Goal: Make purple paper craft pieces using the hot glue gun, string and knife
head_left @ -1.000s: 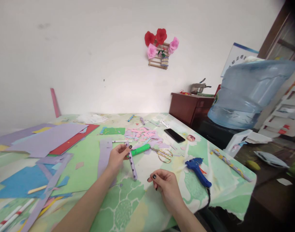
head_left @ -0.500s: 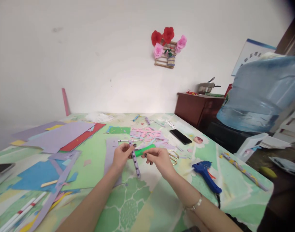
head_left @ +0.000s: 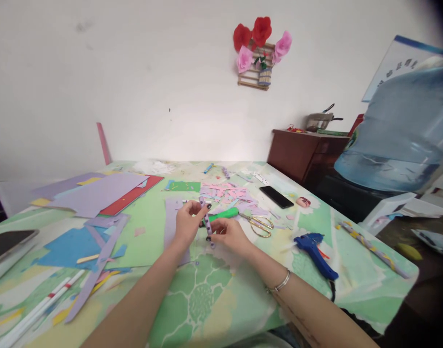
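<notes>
A thin light-purple paper tube with dark spots [head_left: 207, 224] stands tilted between my hands over the middle of the table. My left hand [head_left: 188, 222] pinches its upper part between thumb and fingers. Lower down, my right hand [head_left: 230, 237] has its thumb and fingertips closed on the same tube; whether a small piece is also under those fingertips I cannot tell. Just behind the hands lies a green-handled tool [head_left: 224, 214], partly hidden by them. Gold-handled scissors [head_left: 261, 225] rest to the right of it.
Pink and purple paper scraps [head_left: 228, 193] are spread behind my hands. To the right are a black phone [head_left: 276, 196], a blue glue gun [head_left: 315, 253] and a yellow-striped purple stick [head_left: 375, 249]. Coloured sheets [head_left: 94, 193] and blue paper [head_left: 69, 249] cover the left.
My right hand has moved left and down from beside the spotted tube onto its lower part. My left hand still holds the upper part. The camera view has shifted slightly.
</notes>
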### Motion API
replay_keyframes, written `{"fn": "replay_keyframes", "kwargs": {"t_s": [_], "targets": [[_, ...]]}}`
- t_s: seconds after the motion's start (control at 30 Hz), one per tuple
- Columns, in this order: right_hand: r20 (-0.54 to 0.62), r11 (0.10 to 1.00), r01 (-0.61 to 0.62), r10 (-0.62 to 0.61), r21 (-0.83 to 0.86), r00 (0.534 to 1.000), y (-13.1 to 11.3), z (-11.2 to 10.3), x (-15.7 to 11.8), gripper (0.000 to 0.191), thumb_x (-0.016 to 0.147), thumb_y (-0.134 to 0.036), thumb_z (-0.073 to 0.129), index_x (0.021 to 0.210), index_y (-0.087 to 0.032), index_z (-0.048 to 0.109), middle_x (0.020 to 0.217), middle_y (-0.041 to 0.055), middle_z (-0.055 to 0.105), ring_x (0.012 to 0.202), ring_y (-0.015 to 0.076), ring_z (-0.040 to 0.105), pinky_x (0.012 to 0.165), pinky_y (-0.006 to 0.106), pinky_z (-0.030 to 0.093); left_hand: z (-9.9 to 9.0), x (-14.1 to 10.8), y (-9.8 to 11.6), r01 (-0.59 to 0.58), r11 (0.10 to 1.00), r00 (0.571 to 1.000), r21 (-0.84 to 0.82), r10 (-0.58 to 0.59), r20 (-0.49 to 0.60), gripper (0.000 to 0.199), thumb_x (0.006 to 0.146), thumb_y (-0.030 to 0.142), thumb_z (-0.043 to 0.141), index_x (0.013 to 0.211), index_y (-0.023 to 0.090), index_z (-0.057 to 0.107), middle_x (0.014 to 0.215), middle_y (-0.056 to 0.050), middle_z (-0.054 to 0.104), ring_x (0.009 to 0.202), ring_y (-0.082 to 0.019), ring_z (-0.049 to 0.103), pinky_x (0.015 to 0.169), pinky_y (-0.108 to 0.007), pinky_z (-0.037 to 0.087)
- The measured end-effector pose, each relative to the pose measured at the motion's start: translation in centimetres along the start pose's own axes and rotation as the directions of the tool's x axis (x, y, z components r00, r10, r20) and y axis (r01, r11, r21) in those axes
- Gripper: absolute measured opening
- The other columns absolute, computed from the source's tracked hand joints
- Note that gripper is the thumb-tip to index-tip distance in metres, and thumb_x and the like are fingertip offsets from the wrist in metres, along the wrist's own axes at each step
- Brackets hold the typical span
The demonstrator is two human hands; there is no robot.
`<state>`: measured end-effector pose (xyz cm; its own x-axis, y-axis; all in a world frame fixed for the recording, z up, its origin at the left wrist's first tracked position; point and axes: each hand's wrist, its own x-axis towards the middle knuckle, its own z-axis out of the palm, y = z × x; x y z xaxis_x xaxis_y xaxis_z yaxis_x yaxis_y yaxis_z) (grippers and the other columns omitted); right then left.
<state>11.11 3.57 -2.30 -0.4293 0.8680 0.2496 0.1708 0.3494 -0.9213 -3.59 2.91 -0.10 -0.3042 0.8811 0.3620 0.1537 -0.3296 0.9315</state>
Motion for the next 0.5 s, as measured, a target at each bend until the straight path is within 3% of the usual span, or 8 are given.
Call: {"fn": "replay_keyframes", "kwargs": {"t_s": [0.07, 0.13, 0.2, 0.27, 0.37, 0.5], "targets": [[0.003, 0.999, 0.018, -0.018, -0.029, 1.000, 0.1, 0.2, -0.1, 0.014, 0.062, -0.015, 0.068, 0.075, -0.017, 0.070, 0.070, 0.0006, 0.068, 0.058, 0.0132, 0.057, 0.056, 0.024, 0.043, 0.1, -0.3, 0.4, -0.052, 0.998, 0.999, 0.038, 0.052, 0.013, 0.029, 0.068, 0.038, 0.067, 0.064, 0.017, 0.048, 0.060, 0.004, 0.046, 0.052, -0.008, 0.046, 0.044, -0.018, 0.039], [-0.003, 0.998, 0.040, -0.040, -0.047, 0.999, 0.2, 0.2, -0.1, 0.011, 0.064, -0.014, 0.066, 0.073, -0.017, 0.069, 0.069, 0.0005, 0.068, 0.061, 0.0144, 0.058, 0.059, 0.025, 0.043, 0.2, -0.7, 0.8, -0.132, 0.987, 0.991, 0.089, 0.131, 0.015, 0.023, 0.070, 0.035, 0.066, 0.079, 0.017, 0.055, 0.071, 0.001, 0.052, 0.058, -0.009, 0.049, 0.046, -0.017, 0.040], [-0.013, 0.996, 0.061, -0.062, -0.062, 0.998, 0.4, 0.1, -0.1, 0.010, 0.065, -0.016, 0.066, 0.074, -0.018, 0.069, 0.070, 0.0003, 0.068, 0.064, 0.0152, 0.059, 0.062, 0.026, 0.044, 0.1, -1.1, 1.4, -0.256, 0.952, 0.966, 0.168, 0.257, 0.016, 0.036, 0.072, 0.031, 0.065, 0.105, 0.020, 0.055, 0.093, -0.003, 0.055, 0.069, -0.011, 0.053, 0.049, -0.018, 0.044], [-0.028, 0.994, 0.078, -0.081, -0.081, 0.996, 0.4, -0.1, -0.1, 0.009, 0.066, -0.018, 0.065, 0.075, -0.018, 0.068, 0.071, 0.0003, 0.068, 0.066, 0.0155, 0.059, 0.063, 0.026, 0.044, -0.1, -1.3, 1.8, -0.407, 0.872, 0.911, 0.271, 0.409, 0.050, 0.051, 0.074, 0.027, 0.063, 0.123, 0.025, 0.048, 0.111, -0.007, 0.050, 0.080, -0.013, 0.054, 0.053, -0.020, 0.048], [-0.036, 0.989, 0.095, -0.100, -0.111, 0.994, 0.2, -0.3, -0.2, 0.007, 0.066, -0.017, 0.065, 0.072, -0.018, 0.068, 0.069, 0.0000, 0.067, 0.064, 0.0150, 0.058, 0.062, 0.026, 0.043, -0.3, -1.5, 2.1, -0.539, 0.751, 0.835, 0.381, 0.536, 0.124, 0.050, 0.079, 0.024, 0.059, 0.126, 0.028, 0.047, 0.119, -0.008, 0.047, 0.089, -0.016, 0.054, 0.058, -0.022, 0.051], [-0.020, 0.985, 0.110, -0.114, -0.135, 0.993, -0.1, -0.2, -0.3, 0.005, 0.064, -0.014, 0.065, 0.067, -0.018, 0.066, 0.065, -0.0015, 0.065, 0.060, 0.0135, 0.055, 0.059, 0.025, 0.042, -0.5, -1.5, 2.3, -0.575, 0.721, 0.808, 0.387, 0.573, 0.134, 0.035, 0.084, 0.025, 0.052, 0.119, 0.027, 0.055, 0.117, -0.009, 0.050, 0.093, -0.018, 0.055, 0.061, -0.024, 0.053]]}}
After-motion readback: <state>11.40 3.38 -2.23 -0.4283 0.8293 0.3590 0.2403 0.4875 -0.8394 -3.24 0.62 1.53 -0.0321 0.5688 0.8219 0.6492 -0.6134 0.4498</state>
